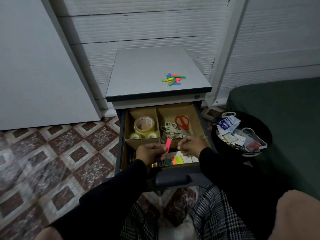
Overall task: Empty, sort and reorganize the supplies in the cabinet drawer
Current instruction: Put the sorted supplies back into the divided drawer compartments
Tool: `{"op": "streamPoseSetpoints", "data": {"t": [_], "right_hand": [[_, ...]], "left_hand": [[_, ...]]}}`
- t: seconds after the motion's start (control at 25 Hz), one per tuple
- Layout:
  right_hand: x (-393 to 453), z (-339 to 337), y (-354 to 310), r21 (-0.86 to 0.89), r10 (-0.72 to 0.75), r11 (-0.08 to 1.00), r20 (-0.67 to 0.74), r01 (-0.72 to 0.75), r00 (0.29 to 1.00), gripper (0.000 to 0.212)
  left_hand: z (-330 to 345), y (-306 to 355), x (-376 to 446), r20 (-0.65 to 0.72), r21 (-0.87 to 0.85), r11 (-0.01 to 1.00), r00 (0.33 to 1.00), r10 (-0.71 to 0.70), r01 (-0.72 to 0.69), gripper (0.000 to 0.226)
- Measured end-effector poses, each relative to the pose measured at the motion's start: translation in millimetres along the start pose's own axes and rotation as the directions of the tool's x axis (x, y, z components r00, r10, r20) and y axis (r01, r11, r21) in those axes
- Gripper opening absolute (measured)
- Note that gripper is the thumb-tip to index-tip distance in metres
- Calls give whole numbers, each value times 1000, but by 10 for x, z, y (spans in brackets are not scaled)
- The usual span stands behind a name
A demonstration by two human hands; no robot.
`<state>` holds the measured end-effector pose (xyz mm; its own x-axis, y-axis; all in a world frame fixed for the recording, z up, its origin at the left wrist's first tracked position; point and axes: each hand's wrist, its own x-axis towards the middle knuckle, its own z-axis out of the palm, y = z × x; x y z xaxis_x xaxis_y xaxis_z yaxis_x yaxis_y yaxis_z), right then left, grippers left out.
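Left hand (149,152) pinches narrow pink paper strip (168,145) above open cardboard-divided drawer (196,110); right hand (191,146), at 3 o'clock, curled, grip holding nothing visible

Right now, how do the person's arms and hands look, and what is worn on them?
Both arms wear long, plain black sleeves reaching the wrists. The left hand and right hand are bare: no gloves. No rings, watch or markings can be made out.

The drawer's (124,132) near-left compartment, behind the left hand (149,153), seems unreadable.
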<state>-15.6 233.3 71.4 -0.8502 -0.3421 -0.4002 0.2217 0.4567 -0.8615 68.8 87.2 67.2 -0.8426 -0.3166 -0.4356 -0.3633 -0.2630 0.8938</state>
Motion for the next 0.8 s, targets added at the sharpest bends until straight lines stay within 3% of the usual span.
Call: {"op": "streamPoseSetpoints", "data": {"t": [0.16,0.36,0.64,0.8], "right_hand": [[-146,-27,-140,317,-29,948,101,-5,994,17],[-200,-11,-128,469,-35,883,112,-22,993,17],[-72,-20,-144,374,17,927,53,-36,998,22],[108,-79,5,94,77,993,-4,-76,997,29]], "left_hand": [[105,30,9,27,-100,994,999,-32,35,9],[189,23,38,29,-151,987,998,-56,60,4],[246,59,37,62,-91,994,997,-52,57,3],[140,59,70,-32,-123,991,998,-58,54,6]]}}
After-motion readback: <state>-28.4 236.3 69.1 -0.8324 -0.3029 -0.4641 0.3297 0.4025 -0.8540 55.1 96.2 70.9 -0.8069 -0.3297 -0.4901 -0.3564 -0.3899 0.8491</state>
